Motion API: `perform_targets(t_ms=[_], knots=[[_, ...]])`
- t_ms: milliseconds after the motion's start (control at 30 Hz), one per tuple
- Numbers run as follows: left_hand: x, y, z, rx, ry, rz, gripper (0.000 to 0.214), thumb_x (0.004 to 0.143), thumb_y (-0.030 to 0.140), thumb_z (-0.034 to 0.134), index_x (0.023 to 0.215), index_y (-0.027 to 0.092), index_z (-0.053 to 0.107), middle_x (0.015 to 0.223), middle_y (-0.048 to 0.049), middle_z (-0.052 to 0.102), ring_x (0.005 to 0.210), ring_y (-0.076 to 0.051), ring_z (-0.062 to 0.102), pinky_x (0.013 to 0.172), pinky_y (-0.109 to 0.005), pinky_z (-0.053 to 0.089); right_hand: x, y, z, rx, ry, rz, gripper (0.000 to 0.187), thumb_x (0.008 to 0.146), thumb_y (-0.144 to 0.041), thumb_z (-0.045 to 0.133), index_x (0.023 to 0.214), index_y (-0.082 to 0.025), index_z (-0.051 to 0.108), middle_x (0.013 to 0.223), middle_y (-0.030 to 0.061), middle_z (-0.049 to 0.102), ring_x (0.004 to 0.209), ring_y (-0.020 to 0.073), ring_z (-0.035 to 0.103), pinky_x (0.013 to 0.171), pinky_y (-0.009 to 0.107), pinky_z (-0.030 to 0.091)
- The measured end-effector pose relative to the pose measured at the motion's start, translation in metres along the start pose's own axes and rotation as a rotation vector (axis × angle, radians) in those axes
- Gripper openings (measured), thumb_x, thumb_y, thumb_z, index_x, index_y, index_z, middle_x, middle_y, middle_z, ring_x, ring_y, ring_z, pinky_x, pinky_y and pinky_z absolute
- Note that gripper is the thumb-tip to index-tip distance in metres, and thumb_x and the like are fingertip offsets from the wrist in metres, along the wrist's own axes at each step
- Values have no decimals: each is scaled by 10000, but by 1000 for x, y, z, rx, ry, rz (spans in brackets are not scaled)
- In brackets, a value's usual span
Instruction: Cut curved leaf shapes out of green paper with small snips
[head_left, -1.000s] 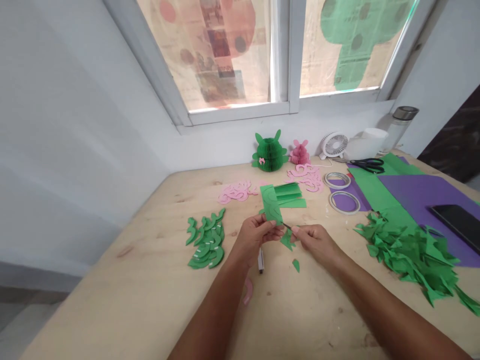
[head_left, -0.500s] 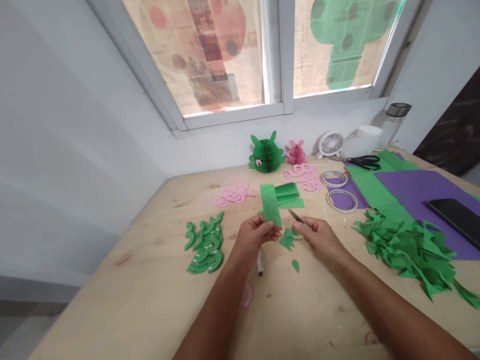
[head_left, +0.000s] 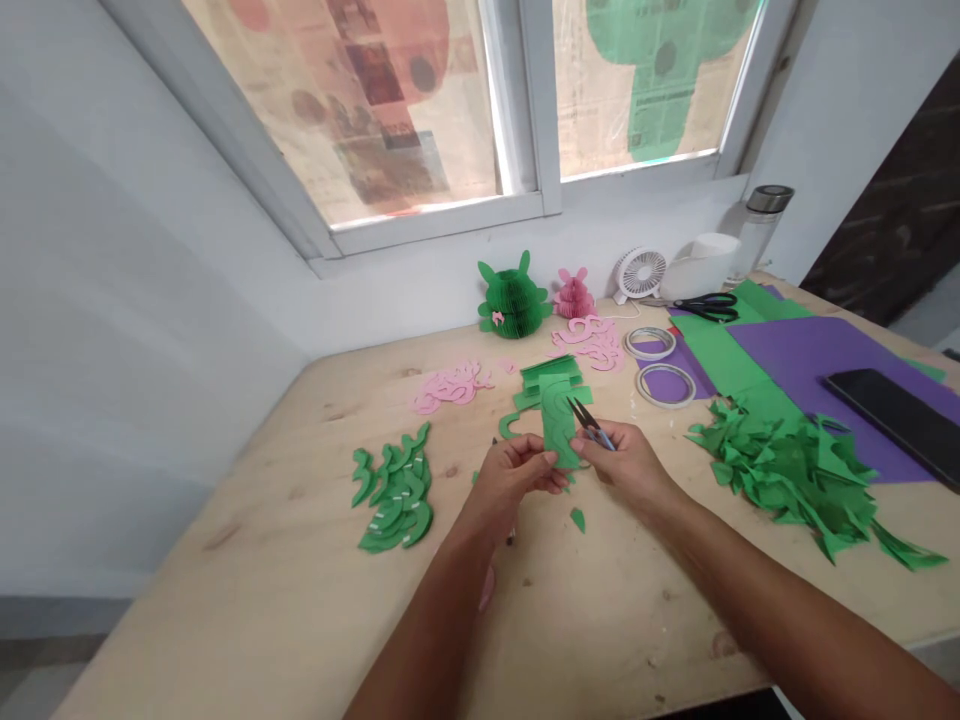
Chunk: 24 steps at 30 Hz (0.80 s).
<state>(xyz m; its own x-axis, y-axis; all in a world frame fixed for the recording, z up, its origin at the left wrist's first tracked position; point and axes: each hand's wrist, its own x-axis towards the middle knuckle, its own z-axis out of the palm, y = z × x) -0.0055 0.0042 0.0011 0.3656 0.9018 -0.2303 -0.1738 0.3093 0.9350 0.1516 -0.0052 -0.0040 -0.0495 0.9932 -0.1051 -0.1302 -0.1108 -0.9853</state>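
Observation:
My left hand (head_left: 517, 480) grips a narrow stack of folded green paper (head_left: 559, 425) by its lower end. My right hand (head_left: 626, 465) holds small blue-handled snips (head_left: 591, 425), their dark blades at the paper's right edge. Below the hands, a small green paper scrap (head_left: 577, 519) lies on the wooden table (head_left: 225, 560). A curved green paper strip (head_left: 510, 425) sits just beyond my left hand. To the left lies a heap of green crescent cutouts (head_left: 394, 495). A pen (head_left: 510, 538) is mostly hidden by my left wrist.
Green and pink honeycomb paper figures (head_left: 510, 298) stand by the window, with pink cutouts (head_left: 450, 388) in front. On the right are tape rolls (head_left: 654, 385), black scissors (head_left: 705, 307), purple and green sheets (head_left: 810, 370), a phone (head_left: 885, 410) and green scraps (head_left: 787, 475).
The view has swung, shifting the table leftward in the picture. My right hand has brought the snips from beside the paper to its edge, and the paper now stands more upright.

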Motion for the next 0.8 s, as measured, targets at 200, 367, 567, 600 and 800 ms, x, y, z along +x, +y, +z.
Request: perform_targets(t_ms=[200,367,567,600,800], knots=[[-2,2,1,-29,-21,-23,250,615,305,744,665,130,571,618,-56,671,518,-130,606,544,-247,479,0,2,0,96,-31,23,317,635,-423,691,643,-172,498,472,-99,296,390,45,188,389,222,112],[-3,2,1,-14,-46,-27,259,613,318,743,719,125,608,640,-70,677,533,-138,610,548,-253,483,0,3,0,147,-74,53,299,651,-404,684,654,-175,493,456,-108,274,381,43,168,381,219,102],[-2,3,0,-4,-15,-2,219,616,301,731,689,130,615,616,-61,667,521,-130,599,533,-242,478,0,4,-2,-22,-51,-34,296,701,-438,642,683,-159,546,499,-75,352,411,52,232,398,216,154],[-1,3,-1,-11,11,8,217,614,301,731,687,132,616,619,-58,666,520,-130,597,530,-242,478,0,4,-2,-68,-46,-67,307,724,-457,615,693,-155,562,508,-66,365,423,59,254,407,217,174],[0,6,-4,-51,133,55,197,617,279,719,666,138,591,632,-53,673,534,-129,600,547,-242,482,1,5,-4,-227,-34,-104,492,816,-580,426,737,-138,626,457,-58,323,426,94,283,433,239,211]])
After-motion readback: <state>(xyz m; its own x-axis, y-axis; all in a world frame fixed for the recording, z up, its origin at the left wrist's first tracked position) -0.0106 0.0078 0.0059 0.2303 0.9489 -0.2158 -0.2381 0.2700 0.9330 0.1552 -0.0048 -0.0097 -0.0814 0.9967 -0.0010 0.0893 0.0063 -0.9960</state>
